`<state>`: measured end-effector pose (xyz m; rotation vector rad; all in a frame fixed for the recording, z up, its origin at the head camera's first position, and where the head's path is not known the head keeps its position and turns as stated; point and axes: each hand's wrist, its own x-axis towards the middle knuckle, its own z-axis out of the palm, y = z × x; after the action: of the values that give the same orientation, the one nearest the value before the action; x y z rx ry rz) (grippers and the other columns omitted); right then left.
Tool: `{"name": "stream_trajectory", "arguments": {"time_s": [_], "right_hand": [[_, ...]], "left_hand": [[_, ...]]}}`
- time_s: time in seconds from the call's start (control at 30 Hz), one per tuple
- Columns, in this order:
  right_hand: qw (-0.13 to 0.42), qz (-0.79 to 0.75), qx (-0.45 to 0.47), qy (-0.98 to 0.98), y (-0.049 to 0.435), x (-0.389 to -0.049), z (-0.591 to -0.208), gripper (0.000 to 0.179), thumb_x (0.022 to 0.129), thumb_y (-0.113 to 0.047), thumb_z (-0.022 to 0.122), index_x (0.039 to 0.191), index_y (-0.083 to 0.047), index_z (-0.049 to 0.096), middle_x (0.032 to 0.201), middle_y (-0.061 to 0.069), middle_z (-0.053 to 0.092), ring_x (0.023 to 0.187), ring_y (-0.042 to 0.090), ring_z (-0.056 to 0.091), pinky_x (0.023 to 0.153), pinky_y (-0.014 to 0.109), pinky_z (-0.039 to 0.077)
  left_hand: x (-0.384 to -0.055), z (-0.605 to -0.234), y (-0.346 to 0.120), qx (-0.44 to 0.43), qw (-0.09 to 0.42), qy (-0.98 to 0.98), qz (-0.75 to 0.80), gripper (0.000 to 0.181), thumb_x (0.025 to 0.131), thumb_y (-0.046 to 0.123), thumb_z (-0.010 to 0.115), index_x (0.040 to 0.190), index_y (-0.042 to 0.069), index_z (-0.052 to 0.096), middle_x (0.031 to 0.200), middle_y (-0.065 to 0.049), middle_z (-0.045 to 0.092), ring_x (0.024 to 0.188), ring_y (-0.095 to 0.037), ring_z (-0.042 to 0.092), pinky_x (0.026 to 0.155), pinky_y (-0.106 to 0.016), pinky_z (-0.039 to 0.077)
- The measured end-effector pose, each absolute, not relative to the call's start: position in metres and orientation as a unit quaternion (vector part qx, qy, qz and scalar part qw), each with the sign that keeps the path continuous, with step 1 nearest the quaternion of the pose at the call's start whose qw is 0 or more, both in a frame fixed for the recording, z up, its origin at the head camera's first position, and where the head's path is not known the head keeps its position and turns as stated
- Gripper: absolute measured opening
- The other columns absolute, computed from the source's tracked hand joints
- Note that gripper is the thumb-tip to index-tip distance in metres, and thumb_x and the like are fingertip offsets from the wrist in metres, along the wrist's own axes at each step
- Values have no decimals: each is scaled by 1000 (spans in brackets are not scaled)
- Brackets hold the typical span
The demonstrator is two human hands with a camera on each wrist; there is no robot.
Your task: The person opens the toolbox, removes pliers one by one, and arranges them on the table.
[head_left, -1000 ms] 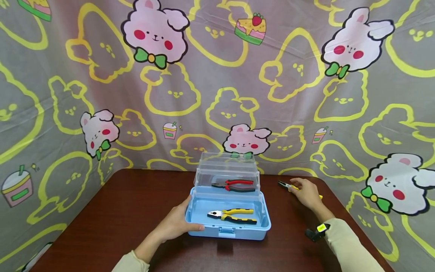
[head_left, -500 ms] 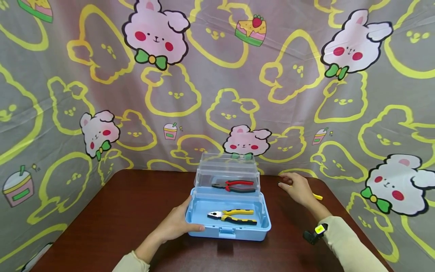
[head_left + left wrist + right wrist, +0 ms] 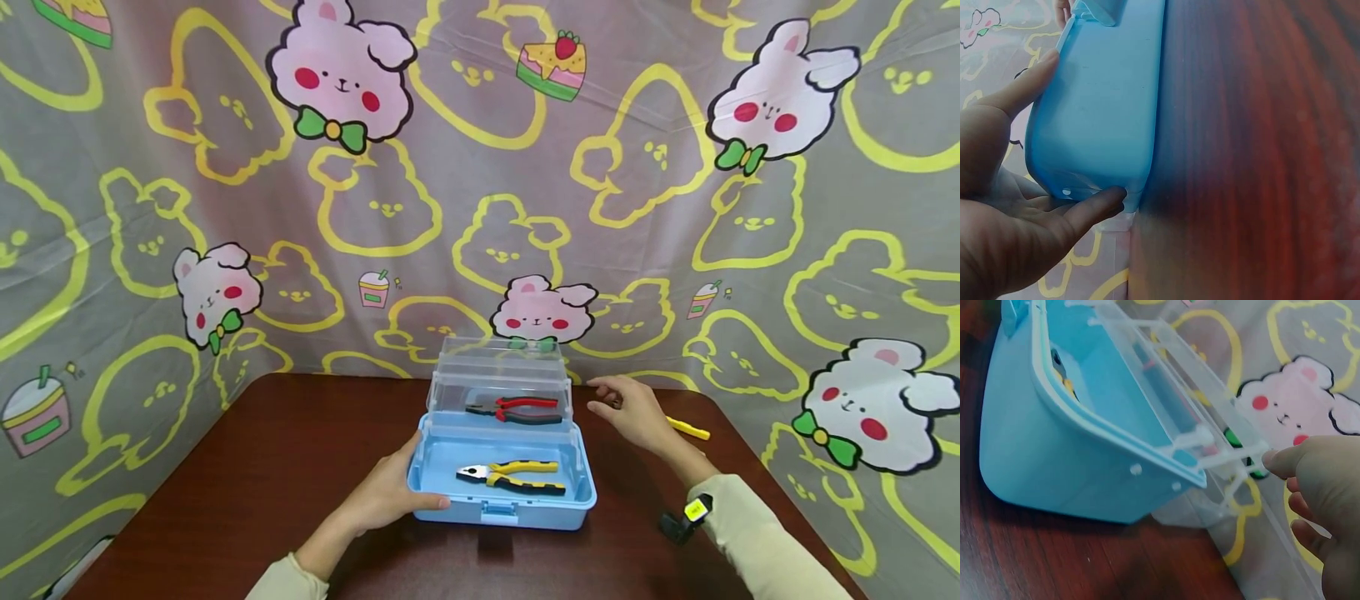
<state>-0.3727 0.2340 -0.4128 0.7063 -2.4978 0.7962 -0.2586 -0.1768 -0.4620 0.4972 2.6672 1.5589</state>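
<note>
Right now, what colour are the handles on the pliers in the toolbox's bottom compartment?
Yellow and black; those pliers show best in the head view.

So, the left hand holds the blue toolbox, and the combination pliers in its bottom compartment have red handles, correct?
Not red: in the head view, those combination pliers have yellow-and-black handles. The left hand does hold the blue toolbox.

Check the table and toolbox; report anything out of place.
One yellow-handled tool looks stray: it lies on the table outside the toolbox, while the yellow pliers and red pliers lie inside. No spill or damage shows.
</note>
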Motion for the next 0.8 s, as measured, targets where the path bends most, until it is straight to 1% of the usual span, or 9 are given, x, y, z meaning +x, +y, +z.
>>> {"name": "stream_trajectory", "arguments": {"time_s": [0.17, 0.23, 0.4, 0.53, 0.67, 0.7, 0.8], "right_hand": [[200, 293, 267, -896, 219, -369, -409, 34, 86, -9, 85, 118, -3, 74, 94, 4, 66, 82, 20, 59, 74, 40, 52], [195, 297, 275, -893, 214, -367, -407, 35, 86, -8, 86, 118, -3, 75, 94, 3, 66, 82, 19, 59, 74, 38, 53], [176, 311, 307, -882, 199, -364, -405, 36, 86, -8, 85, 120, -2, 75, 93, 6, 65, 79, 17, 59, 70, 31, 53], [163, 310, 333, -876, 189, -364, -405, 35, 88, -10, 85, 120, -2, 75, 91, 10, 63, 77, 21, 58, 67, 29, 50], [158, 303, 354, -871, 178, -366, -407, 36, 87, -11, 86, 120, -2, 75, 92, 12, 63, 80, 27, 58, 67, 32, 51], [157, 303, 358, -869, 176, -367, -407, 37, 87, -11, 86, 121, -2, 75, 94, 12, 64, 82, 29, 59, 68, 34, 52], [150, 304, 361, -869, 169, -368, -408, 38, 87, -12, 86, 121, -2, 75, 99, 11, 68, 88, 28, 60, 74, 41, 56]], "left_hand": [[-258, -462, -177, 157, 7, 853, 497, 126, 75, 42, 94, 165, 2, 15, 156, -26, 41, 129, -37, 52, 102, -57, 44], [-258, -462, -177, 157, 8, 854, 496, 126, 75, 42, 94, 165, 2, 14, 156, -26, 41, 130, -37, 52, 102, -56, 44], [-259, -463, -178, 153, 8, 855, 495, 127, 75, 41, 94, 165, 1, 13, 157, -26, 40, 130, -37, 51, 103, -56, 43], [-259, -462, -178, 151, 7, 856, 494, 127, 75, 42, 94, 164, -1, 14, 157, -27, 40, 130, -37, 51, 103, -56, 42], [-258, -462, -177, 152, 6, 856, 493, 128, 74, 42, 94, 164, -2, 13, 156, -28, 40, 130, -38, 51, 103, -56, 42], [-257, -461, -178, 151, 6, 857, 493, 128, 74, 42, 94, 164, -2, 13, 155, -28, 40, 130, -38, 51, 103, -56, 42], [-257, -461, -177, 151, 8, 855, 497, 127, 75, 40, 94, 164, -1, 14, 155, -28, 41, 130, -38, 51, 103, -56, 42]]}}
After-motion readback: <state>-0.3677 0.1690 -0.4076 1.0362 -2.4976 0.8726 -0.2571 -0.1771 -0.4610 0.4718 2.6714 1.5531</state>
